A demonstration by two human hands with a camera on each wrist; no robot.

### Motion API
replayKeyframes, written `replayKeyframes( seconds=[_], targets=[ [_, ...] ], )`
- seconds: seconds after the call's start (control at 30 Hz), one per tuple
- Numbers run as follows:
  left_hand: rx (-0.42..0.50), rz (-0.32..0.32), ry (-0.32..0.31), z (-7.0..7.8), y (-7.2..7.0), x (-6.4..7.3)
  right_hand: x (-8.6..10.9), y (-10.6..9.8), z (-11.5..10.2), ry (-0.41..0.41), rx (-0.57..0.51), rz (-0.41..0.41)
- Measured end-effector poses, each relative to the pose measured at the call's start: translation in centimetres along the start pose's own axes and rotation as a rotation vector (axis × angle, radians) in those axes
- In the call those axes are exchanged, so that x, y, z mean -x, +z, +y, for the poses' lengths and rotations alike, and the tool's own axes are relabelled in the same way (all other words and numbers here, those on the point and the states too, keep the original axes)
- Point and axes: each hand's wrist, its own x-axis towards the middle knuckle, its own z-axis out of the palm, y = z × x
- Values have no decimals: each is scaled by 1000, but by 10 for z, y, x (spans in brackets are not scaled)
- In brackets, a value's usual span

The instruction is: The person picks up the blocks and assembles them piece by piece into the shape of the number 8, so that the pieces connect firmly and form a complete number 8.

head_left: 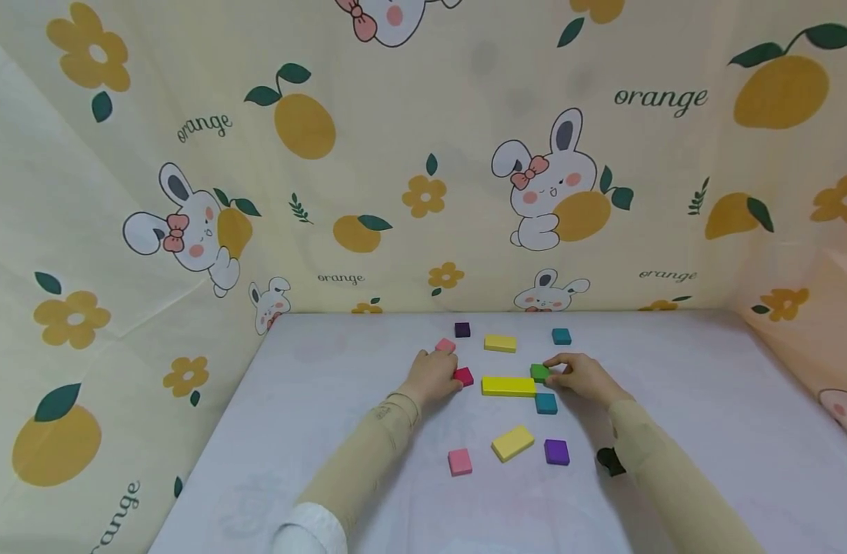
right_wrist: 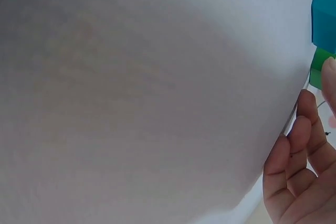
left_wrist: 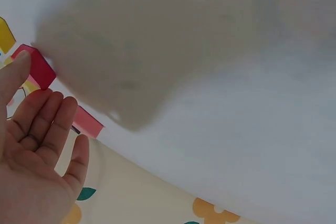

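Between thumb and fingers my left hand (head_left: 431, 375) pinches a red block (head_left: 463, 377), whose side faces up past the thumb in the left wrist view. A pink block (head_left: 445, 345) lies just beyond those fingers. To the right, my right hand (head_left: 586, 376) pinches a green block (head_left: 539, 373) at its right side; the thumb covers part of it in the right wrist view. The green block sits at the right end of a long yellow block (head_left: 508, 386). A teal block (head_left: 546, 404) lies just in front of that end. The long block lies between the two hands.
Farther back lie a dark purple block (head_left: 462, 330), a yellow block (head_left: 500, 343) and another teal block (head_left: 561, 336). Nearer are a pink block (head_left: 460, 462), a tilted yellow block (head_left: 512, 444) and a purple block (head_left: 557, 452). A black piece (head_left: 611, 461) lies beside the right forearm.
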Motion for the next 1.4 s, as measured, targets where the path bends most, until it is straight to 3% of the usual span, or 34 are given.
replayKeyframes(
  seconds=[0.47, 1.4],
  targets=[
    [-102, 77, 8, 11, 10, -18, 0, 1, 1, -5, -9, 5],
    [-24, 200, 30, 8, 21, -9, 2, 3, 1, 3, -14, 20]
  ],
)
